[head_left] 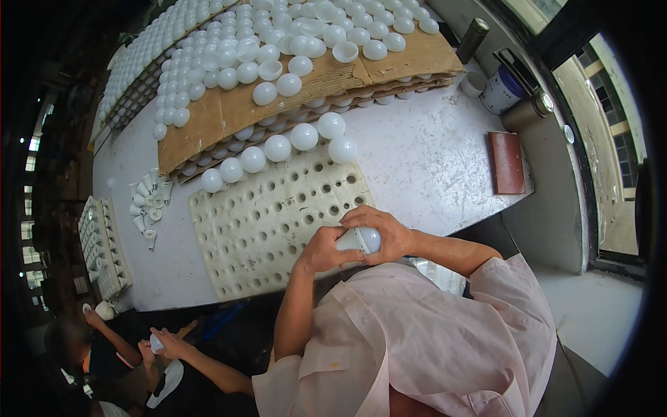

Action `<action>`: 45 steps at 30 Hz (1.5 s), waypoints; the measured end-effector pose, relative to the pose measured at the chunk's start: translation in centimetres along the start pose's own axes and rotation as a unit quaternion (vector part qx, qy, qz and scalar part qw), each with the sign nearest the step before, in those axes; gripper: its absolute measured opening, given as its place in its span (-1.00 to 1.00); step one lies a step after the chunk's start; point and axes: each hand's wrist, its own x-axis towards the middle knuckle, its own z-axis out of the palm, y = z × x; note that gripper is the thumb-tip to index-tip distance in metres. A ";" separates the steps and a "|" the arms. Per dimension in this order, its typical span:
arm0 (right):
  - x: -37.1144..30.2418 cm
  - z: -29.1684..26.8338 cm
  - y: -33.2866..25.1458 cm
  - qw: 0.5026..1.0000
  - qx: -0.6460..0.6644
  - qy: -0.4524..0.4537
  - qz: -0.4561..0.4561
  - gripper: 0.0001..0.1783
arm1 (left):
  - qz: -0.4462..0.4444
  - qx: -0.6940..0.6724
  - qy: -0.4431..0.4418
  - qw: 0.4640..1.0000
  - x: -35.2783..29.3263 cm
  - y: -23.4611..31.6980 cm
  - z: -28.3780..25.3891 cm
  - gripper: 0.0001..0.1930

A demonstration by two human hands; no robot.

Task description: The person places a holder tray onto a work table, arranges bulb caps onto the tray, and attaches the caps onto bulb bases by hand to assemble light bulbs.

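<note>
My left hand (322, 251) and my right hand (388, 235) meet in front of my chest, both closed on one white LED light bulb (370, 240). The left wraps around its tapered base, and the right curls over its rounded cover from the far side. Just beyond my hands lies an off-white tray (260, 233) with rows of round holes. Along the tray's far edge stand several assembled-looking white round bulb covers (277, 148); what is under them is hidden.
Brown cardboard sheets (201, 121) carry many white domes at the back. Loose bulb bases (149, 197) and a filled tray (104, 247) are at left. A red-brown book-like block (507, 162), bucket (501, 92) and flask (474, 38) stand right. Co-workers' hands (165, 345) hold a bulb, lower left.
</note>
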 end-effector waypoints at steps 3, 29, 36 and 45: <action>0.0 0.0 0.2 0.999 0.021 0.013 -0.021 -0.40 | 0.011 -0.028 -0.004 1.000 0.2 0.0 0.2 -0.64; 11.5 -0.6 7.5 0.954 -0.299 0.015 0.001 -0.17 | -0.086 -0.205 0.199 0.955 -0.3 -10.0 -0.6 -0.54; 15.2 -1.8 7.5 0.901 -0.431 0.003 -0.042 -0.46 | -0.098 -0.221 0.265 0.933 -3.4 -10.8 -1.8 -0.59; 24.1 -16.6 17.8 0.775 -0.558 0.184 0.233 -0.35 | -0.073 -0.245 0.325 0.910 -5.4 -13.2 -2.3 -0.63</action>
